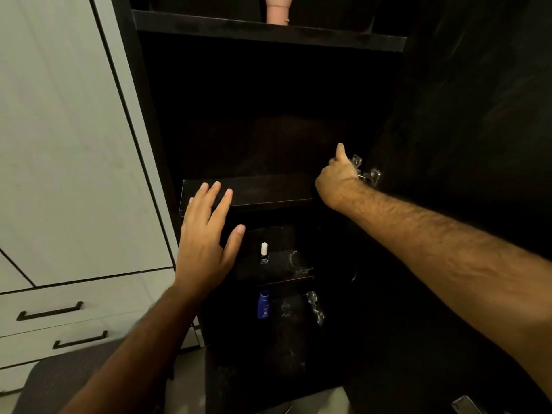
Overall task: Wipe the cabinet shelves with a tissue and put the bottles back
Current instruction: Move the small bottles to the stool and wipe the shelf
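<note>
At the centre of the frame, the dark middle shelf (257, 189) is the one you are working on, and it sits bare. No tissue shows; your right hand (337, 180), fisted with thumb up at the shelf's right end beside the hinge (366, 171), may hide one, but I cannot tell. Your left hand (206, 234) hovers flat, fingers spread wide, holding nothing. Below centre stand a white-capped bottle (264, 253) and a blue bottle (263, 304); a pink bottle (277, 8) sits at top. Next, likely sweep leftward along the shelf
</note>
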`<state>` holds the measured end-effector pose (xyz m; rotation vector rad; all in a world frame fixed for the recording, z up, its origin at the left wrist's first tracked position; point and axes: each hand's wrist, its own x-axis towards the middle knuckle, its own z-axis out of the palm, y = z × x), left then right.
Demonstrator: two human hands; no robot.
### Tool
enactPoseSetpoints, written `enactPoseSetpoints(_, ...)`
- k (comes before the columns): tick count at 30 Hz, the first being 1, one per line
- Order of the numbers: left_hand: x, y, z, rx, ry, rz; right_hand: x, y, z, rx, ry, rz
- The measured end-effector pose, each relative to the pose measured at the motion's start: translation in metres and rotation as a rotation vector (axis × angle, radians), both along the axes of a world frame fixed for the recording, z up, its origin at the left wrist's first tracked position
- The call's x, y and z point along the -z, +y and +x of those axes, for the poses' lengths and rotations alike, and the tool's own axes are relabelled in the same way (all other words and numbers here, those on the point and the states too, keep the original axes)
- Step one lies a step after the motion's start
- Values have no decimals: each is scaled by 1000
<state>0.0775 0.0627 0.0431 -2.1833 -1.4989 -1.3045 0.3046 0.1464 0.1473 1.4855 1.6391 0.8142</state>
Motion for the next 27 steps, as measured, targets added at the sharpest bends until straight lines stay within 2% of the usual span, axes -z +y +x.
enactPoseSetpoints(4,3,-3,0,13,-16,-11,-6,-9,7,-121,136,87)
enactPoseSetpoints(7,1,-3,-3,23,-39,-18,-12,-8,8,-209,522,179)
enactPoseSetpoints(9,0,-3,-6,23,-41,-26,-10,-8,4,-189,766,257)
enactPoseSetpoints(13,-3,-7,-17,20,-33,-14,7,-6,-10,-120,923,310)
enactPoseSetpoints(17,-3,-12,-33,-5,-24,-23,23,9,-29,-123,1190,414)
enactPoseSetpoints(23,-5,-17,-54,-15,-37,-30,38,35,-73,-181,1737,622)
enactPoseSetpoints(27,-8,-18,-67,-24,-40,-8,16,44,-96,-271,2125,787)
